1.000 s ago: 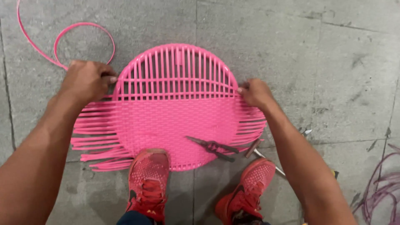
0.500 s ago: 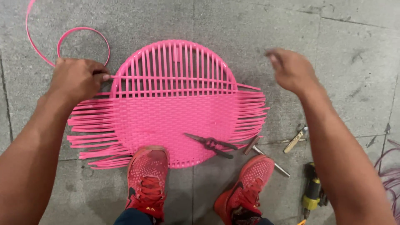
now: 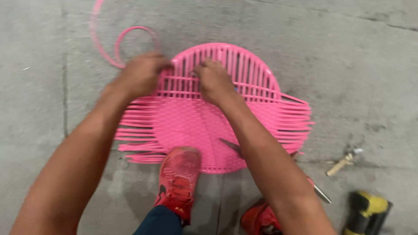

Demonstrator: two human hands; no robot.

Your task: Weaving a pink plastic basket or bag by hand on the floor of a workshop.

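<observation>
grey concrete floor [image 3: 357,65], round pink half-woven panel [image 3: 196,122], both hands on it

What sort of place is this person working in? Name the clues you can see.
Probably a workshop floor or work yard. The person squats on bare grey concrete, weaving a round pink plastic frame held down by a red shoe, and hand tools such as a yellow and black tool lie nearby.

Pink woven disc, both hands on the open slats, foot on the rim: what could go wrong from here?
1. Both the left hand and right hand are at the slats of the disc; fingers could get pinched between them.
2. Only one shoe pins the rim; the disc may pivot or slip.
3. Loose strand ends and the cord loop could snag.
</observation>
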